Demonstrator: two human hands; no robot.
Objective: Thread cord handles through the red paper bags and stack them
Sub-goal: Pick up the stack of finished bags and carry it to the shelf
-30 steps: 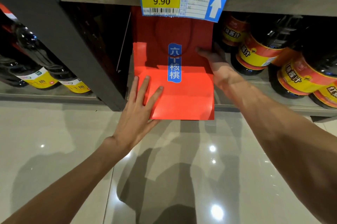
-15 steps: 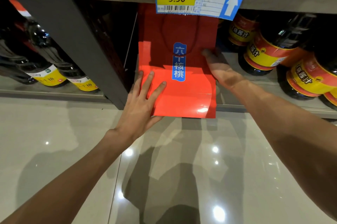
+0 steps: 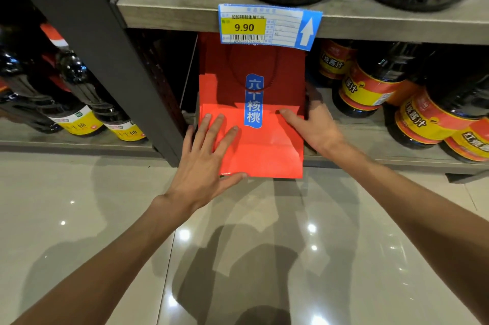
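Red paper bag point(image 3: 264, 150) lies flat on the lower shelf point(image 3: 370, 139), at its left end hard by the dark upright post point(image 3: 111, 60), with its bottom edge sticking out past the shelf's front edge over the tiled floor point(image 3: 79, 219). Its far end reaches back under the upper shelf point(image 3: 397, 23), and a dark red cord handle point(image 3: 238, 78) loops across its shaded upper half, above a blue label point(image 3: 254, 102) with white characters. My left hand point(image 3: 209, 163) lies flat on the bag's near left part, fingers straight and spread, thumb along the bottom edge. My right hand point(image 3: 315, 126) rests on the bag's right edge, forefinger stretched onto the paper; I cannot tell what the other fingers do behind that edge. A price tag point(image 3: 267, 27) reading 9.90 hangs from the upper shelf's front edge. Dark sauce bottles point(image 3: 370, 86) stand to the right on the lower shelf.
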